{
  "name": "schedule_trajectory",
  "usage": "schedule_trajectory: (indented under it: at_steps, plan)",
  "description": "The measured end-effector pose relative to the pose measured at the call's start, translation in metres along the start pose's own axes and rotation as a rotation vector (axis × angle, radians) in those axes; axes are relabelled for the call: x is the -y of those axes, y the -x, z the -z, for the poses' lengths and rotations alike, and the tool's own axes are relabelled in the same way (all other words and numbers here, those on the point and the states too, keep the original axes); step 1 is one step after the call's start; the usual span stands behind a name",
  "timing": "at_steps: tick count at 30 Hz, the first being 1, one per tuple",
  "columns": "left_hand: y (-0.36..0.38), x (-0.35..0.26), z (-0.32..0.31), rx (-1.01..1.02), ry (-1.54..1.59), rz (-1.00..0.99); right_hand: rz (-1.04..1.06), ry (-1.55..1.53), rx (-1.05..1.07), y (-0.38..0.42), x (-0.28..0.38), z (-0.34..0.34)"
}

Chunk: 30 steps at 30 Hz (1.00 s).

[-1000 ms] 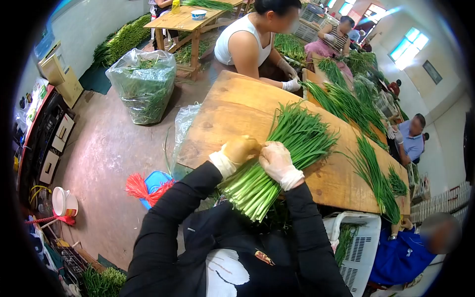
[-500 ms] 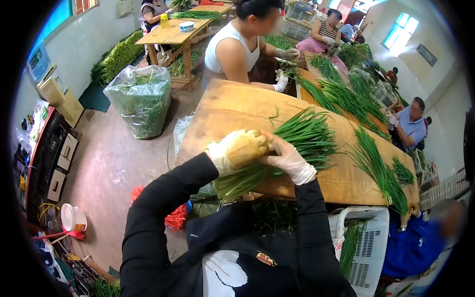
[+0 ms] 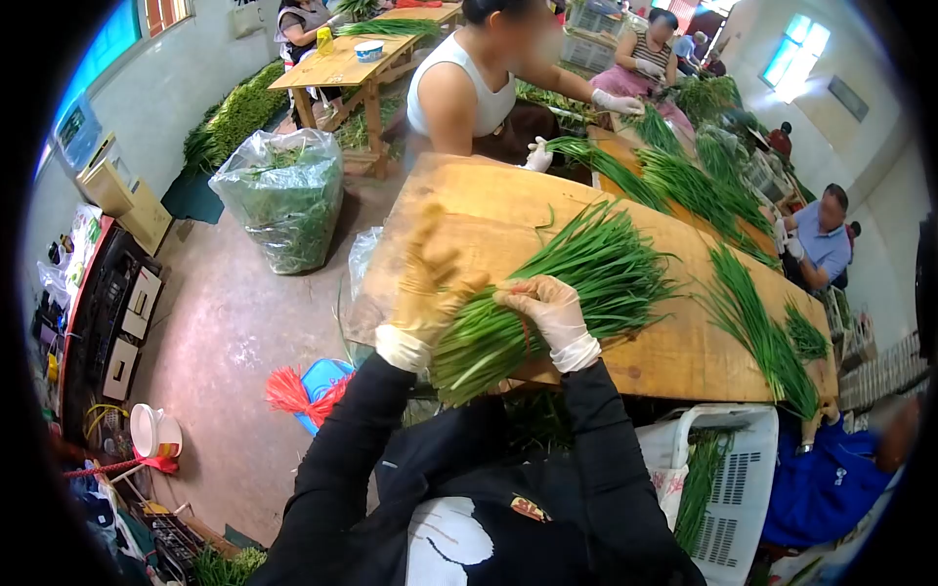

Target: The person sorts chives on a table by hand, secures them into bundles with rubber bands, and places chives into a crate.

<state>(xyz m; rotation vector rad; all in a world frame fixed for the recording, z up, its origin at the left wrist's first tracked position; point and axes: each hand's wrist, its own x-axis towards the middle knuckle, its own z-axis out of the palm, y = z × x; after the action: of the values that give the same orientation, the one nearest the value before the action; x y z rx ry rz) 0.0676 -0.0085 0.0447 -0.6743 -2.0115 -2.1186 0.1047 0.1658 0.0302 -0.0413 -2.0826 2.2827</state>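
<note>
A thick bunch of garlic chives (image 3: 601, 264) lies across the near end of the wooden table, its pale stalk ends toward me and its green tips spread to the far right. Around its lower part runs a thin red tie (image 3: 527, 337). My right hand (image 3: 553, 314), in a thin whitish glove, pinches the red tie on top of the bunch, thumb and fingertips together. To the left, beside the stalk ends, my left hand (image 3: 426, 283) is open in a yellowish glove, fingers spread and slightly blurred. Whether it touches the stalks is hard to see.
More chives (image 3: 757, 322) lie along the right of the wooden table (image 3: 459, 200). Below stands a white crate (image 3: 747, 488) with greens. Red strands (image 3: 293, 391) hang over a blue container (image 3: 324, 376). Co-workers sit around; a full plastic bag (image 3: 283, 205) is on the floor.
My left hand has moved left, away from my right hand, and opened. More of the bunch and the red tie now show. A co-worker's gloved hand reaches farther right over the greens.
</note>
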Motion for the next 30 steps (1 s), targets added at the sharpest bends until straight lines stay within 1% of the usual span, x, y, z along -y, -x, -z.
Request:
schedule_trajectory:
  at_steps: [1, 2, 4, 5, 7, 9, 10, 11, 13, 14, 15, 17, 18, 19, 21, 22, 23, 25, 26, 27, 29, 30]
  plan:
    - [-0.002, -0.006, 0.006, -0.084, -0.137, -0.153, 0.01, -0.043, 0.011, 0.0, -0.001, -0.001]
    - [0.001, -0.015, 0.004, -0.084, -0.139, -0.153, 0.038, -0.007, 0.008, 0.001, 0.001, -0.002]
    - [0.012, -0.031, -0.011, 0.294, -1.018, -0.006, 0.063, -0.04, -0.002, -0.002, -0.005, -0.003]
    - [0.015, -0.021, -0.019, 0.47, -1.19, 0.046, 0.086, -0.072, -0.01, -0.003, -0.007, -0.005]
    - [0.022, -0.023, -0.037, 0.576, -1.303, 0.103, 0.11, -0.083, -0.038, -0.001, -0.007, -0.012]
    - [0.025, -0.018, -0.047, 0.568, -1.342, 0.12, 0.241, -0.041, -0.167, 0.005, -0.006, -0.017]
    - [0.028, -0.013, -0.049, 0.569, -1.377, 0.145, 0.273, -0.077, -0.153, 0.01, -0.005, -0.022]
    - [0.029, -0.005, -0.046, 0.575, -1.374, 0.149, 0.288, 0.091, -0.123, 0.019, 0.0, -0.022]
    - [0.026, 0.014, -0.034, 0.607, -1.288, 0.044, 0.84, 0.737, -0.087, 0.033, 0.011, -0.019]
    - [0.028, 0.02, -0.033, 0.571, -1.27, 0.015, 0.768, 0.696, -0.034, 0.041, 0.005, -0.014]
    - [0.028, 0.018, -0.034, 0.568, -1.272, 0.012, 0.71, 0.604, -0.027, 0.048, 0.01, -0.014]
    - [0.03, 0.012, -0.037, 0.421, -1.147, 0.07, 0.42, -0.166, -0.123, 0.044, -0.013, -0.009]
    - [0.031, 0.009, -0.039, 0.333, -1.081, -0.001, 0.366, -0.334, -0.191, 0.042, -0.012, -0.009]
    - [0.029, 0.005, -0.039, 0.341, -1.081, -0.009, 0.372, -0.335, -0.201, 0.042, -0.009, -0.01]
    - [0.021, 0.0, -0.038, 0.386, -0.772, -0.246, 0.27, -0.224, -0.179, 0.043, -0.002, -0.013]
    - [0.018, 0.013, -0.039, 0.344, -0.607, -0.293, 0.288, -0.226, -0.19, 0.042, -0.002, -0.015]
    - [0.017, 0.024, -0.039, 0.356, -0.608, -0.297, 0.291, -0.232, -0.201, 0.042, -0.005, -0.017]
    - [0.011, 0.027, -0.041, 0.503, -0.383, 0.148, 0.377, -0.261, -0.188, 0.04, -0.009, -0.017]
    - [0.015, 0.026, -0.042, 0.461, -0.638, 0.024, 0.348, -0.335, -0.18, 0.042, -0.009, -0.018]
    - [0.016, 0.02, -0.042, 0.48, -0.638, 0.015, 0.316, -0.241, -0.21, 0.047, -0.007, -0.019]
    - [0.016, 0.013, -0.04, 0.386, -0.496, -0.301, 0.375, -0.097, -0.146, 0.06, 0.002, -0.02]
    - [0.016, 0.016, -0.04, 0.417, -0.507, -0.284, 0.335, -0.1, -0.156, 0.064, 0.002, -0.017]
